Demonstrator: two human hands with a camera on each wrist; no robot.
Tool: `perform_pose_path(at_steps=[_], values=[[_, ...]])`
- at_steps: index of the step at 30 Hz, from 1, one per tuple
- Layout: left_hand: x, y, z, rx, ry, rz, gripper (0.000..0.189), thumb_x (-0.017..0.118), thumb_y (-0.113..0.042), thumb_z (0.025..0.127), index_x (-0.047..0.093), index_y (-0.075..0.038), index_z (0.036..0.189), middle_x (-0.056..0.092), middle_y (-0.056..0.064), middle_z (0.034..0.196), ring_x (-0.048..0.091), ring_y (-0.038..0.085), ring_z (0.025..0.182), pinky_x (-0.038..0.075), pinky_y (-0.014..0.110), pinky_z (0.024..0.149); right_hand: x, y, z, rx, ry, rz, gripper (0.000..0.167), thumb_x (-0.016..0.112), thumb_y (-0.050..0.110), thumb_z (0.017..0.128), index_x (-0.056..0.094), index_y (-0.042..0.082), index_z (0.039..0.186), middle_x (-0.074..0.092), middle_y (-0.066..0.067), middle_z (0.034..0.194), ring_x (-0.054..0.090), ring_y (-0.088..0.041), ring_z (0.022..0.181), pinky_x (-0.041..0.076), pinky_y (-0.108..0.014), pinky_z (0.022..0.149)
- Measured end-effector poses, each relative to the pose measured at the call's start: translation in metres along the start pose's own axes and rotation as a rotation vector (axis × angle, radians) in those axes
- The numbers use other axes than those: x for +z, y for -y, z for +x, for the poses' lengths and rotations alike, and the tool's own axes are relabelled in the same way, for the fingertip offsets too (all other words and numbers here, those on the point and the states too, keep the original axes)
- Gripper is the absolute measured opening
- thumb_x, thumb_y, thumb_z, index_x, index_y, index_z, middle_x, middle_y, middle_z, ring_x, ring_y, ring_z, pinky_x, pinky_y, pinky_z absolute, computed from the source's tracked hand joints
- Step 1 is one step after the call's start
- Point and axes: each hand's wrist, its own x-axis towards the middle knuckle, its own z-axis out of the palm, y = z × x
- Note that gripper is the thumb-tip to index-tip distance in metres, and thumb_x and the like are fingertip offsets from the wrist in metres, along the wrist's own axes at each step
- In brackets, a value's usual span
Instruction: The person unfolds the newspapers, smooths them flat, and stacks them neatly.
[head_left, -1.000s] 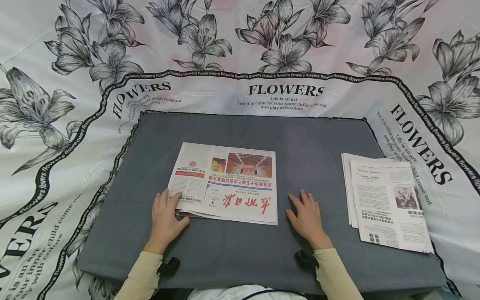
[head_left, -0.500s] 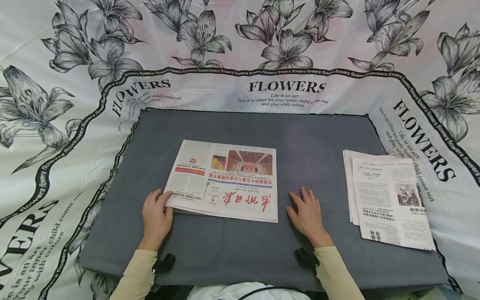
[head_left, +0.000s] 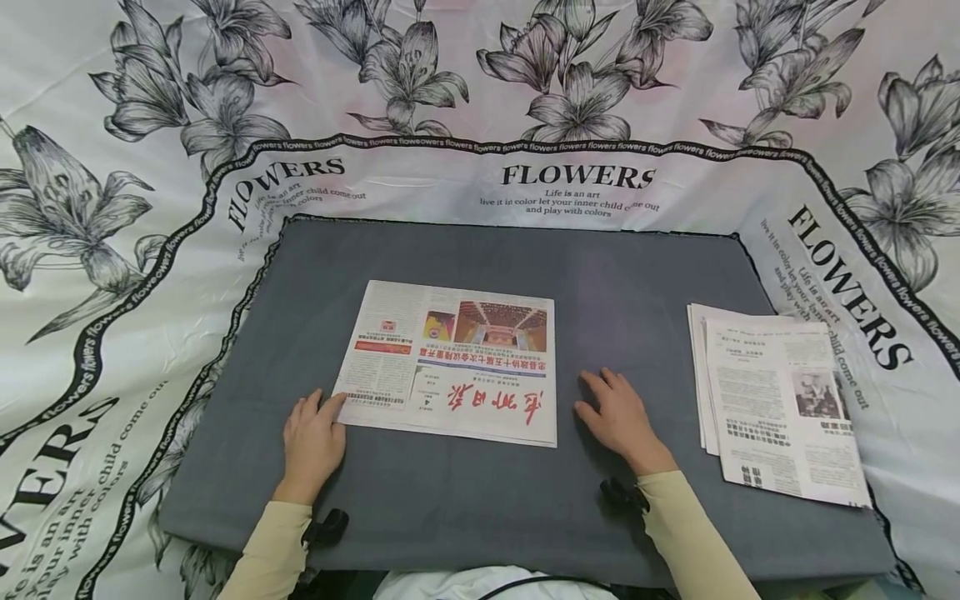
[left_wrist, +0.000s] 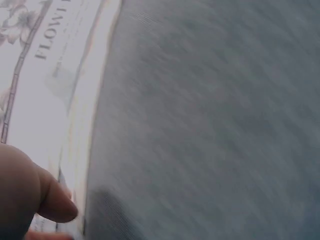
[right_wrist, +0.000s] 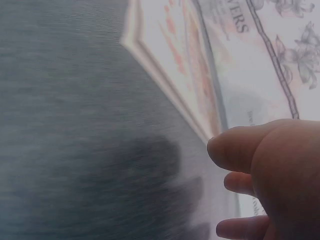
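A folded newspaper with red headline characters and colour photos lies flat on the grey table, upside down to the head camera. At its near left corner is my left hand, index fingertip at the edge. In the left wrist view the thumb is beside the paper's pale edge; whether it presses is unclear. My right hand hovers or rests just right of the newspaper, fingers relaxed and apart from it. The right wrist view shows that hand's thumb and the newspaper's layered edge.
A stack of newspapers lies at the table's right side, partly over its edge. The grey table is surrounded by a white flower-printed cloth. A black cable crosses the person's lap.
My left hand has shifted left to the newspaper's corner. The lower sheets that stuck out along the near edge no longer show. My right hand has turned slightly, its forearm swinging right.
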Motion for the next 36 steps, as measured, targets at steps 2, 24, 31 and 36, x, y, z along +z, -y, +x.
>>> perform_pose_path(at_steps=[2,24,31,36], values=[[-0.004,-0.009,0.001,-0.019,0.016,-0.006,0.047,0.05,0.005,0.087,0.062,0.004,0.133,0.045,0.041,0.145,0.034,0.065,0.138,0.026,0.079,0.109,-0.004,0.002,0.009,-0.025,-0.001,0.004,0.054,0.066,0.019,0.096,0.054,-0.003,0.144,0.045,-0.039,0.148,0.041,-0.061,0.138,0.035,-0.072,0.11],[0.035,-0.12,-0.023,0.213,0.348,0.06,0.062,0.077,-0.032,0.088,0.059,-0.006,0.141,0.047,0.031,0.148,0.039,0.058,0.138,0.037,0.076,0.101,0.023,0.071,0.15,-0.367,0.182,-0.14,0.068,0.068,0.047,0.094,0.052,0.013,0.15,0.041,-0.026,0.158,0.037,-0.05,0.147,0.033,-0.065,0.118],[0.041,-0.123,-0.017,0.194,0.351,0.034,0.061,0.077,-0.03,0.088,0.059,-0.007,0.141,0.047,0.03,0.148,0.037,0.058,0.14,0.033,0.077,0.104,0.028,0.048,0.146,-0.318,0.266,-0.198,0.081,0.063,0.056,0.094,0.037,0.017,0.16,0.028,-0.023,0.166,0.027,-0.05,0.152,0.029,-0.068,0.118],[0.048,-0.12,-0.002,0.164,0.364,0.057,0.063,0.077,-0.032,0.088,0.057,-0.005,0.142,0.046,0.03,0.148,0.037,0.055,0.139,0.033,0.077,0.103,0.023,0.043,0.136,-0.3,0.276,-0.199,0.082,0.064,0.055,0.094,0.035,0.015,0.16,0.026,-0.026,0.166,0.026,-0.052,0.151,0.03,-0.07,0.116]])
